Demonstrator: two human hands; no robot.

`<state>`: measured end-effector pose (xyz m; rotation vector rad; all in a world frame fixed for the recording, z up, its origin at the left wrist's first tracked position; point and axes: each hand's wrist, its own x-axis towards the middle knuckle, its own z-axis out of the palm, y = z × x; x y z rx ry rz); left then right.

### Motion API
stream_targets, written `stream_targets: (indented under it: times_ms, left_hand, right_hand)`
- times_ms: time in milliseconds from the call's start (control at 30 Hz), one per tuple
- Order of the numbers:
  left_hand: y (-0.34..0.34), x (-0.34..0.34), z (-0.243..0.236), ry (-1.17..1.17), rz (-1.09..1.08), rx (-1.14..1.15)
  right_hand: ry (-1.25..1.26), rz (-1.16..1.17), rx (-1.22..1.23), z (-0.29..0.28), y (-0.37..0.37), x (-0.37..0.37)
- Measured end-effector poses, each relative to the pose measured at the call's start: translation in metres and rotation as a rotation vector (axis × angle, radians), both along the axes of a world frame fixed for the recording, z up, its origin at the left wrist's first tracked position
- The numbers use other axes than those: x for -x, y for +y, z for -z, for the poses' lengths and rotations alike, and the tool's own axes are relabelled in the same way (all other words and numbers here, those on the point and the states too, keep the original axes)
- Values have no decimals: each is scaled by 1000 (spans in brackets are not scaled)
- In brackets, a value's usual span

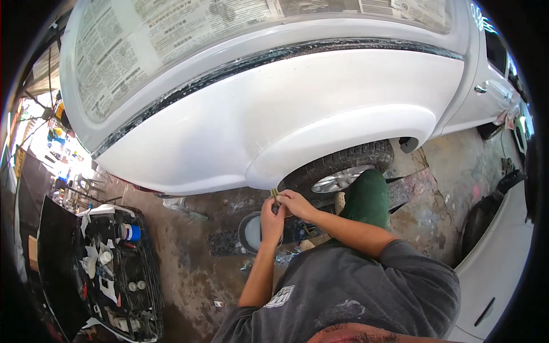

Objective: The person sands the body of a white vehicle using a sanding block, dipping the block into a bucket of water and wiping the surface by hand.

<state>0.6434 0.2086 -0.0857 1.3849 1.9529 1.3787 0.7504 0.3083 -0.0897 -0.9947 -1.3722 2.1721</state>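
Note:
Both my hands meet close to the lower edge of a white car body panel, just left of the wheel arch. My left hand is closed, fingers up, around a small yellowish-green piece. It may be folded sheet, but its kind is too small to make out. My right hand pinches the same piece from the right, with its fingertips against the left hand's. A dark grey bucket of cloudy whitish liquid stands on the floor below, partly hidden by my left hand and forearm.
Right of my hands is a tyre with a silver rim, by my green-clad leg. Newspaper covers the car's windows. An open black toolbox-like bay with cans and rags stands left. A pale car panel is at right.

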Motion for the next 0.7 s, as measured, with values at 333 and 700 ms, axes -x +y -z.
stream_targets:
  times_ms: [333,700]
  left_hand:
    - [-22,4,4,-661,-95,168]
    - [-49,13,41,-921,-183,107]
  right_hand:
    - [-35,-112,109,-4,-9,-14]
    - [183,-58,291,22,-4,-37]
